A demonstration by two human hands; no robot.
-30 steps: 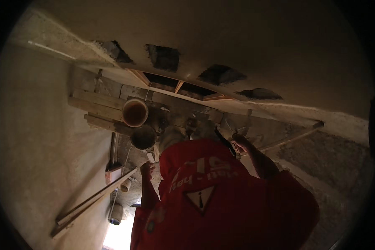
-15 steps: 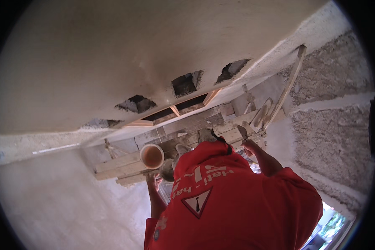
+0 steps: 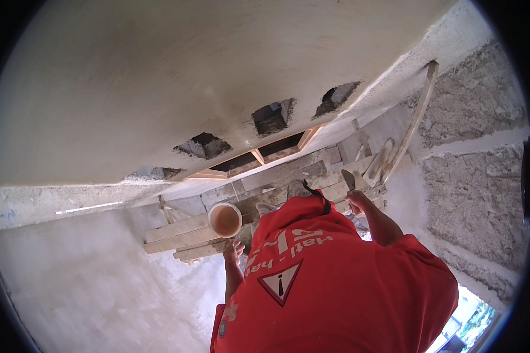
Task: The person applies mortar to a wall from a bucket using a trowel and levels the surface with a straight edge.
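Note:
My right hand (image 3: 355, 202) grips the handle of a metal trowel (image 3: 348, 179), its blade standing out beyond my fingers, to the right of my red-clothed torso (image 3: 335, 294). On the other side, my left hand (image 3: 234, 251) has its fingers apart with nothing visible in them, just below a white bucket (image 3: 224, 220) holding brown liquid; I cannot tell whether they touch. The bucket rests on rough wooden planks (image 3: 172, 234). Part of a darker container beside my left hand is mostly hidden by my body and fingers.
A plastered wall (image 3: 159, 70) has several ragged holes (image 3: 271, 117) above a wooden-framed opening (image 3: 259, 154). A long board (image 3: 418, 117) leans at the right, near loose timber (image 3: 376, 162) and rough masonry (image 3: 471, 200). A bright opening (image 3: 471, 317) shows at lower right.
Since a second ago the view has swung and brightened, showing more of the right side. The trowel blade has come into clear sight, and my left hand has risen closer to the white bucket.

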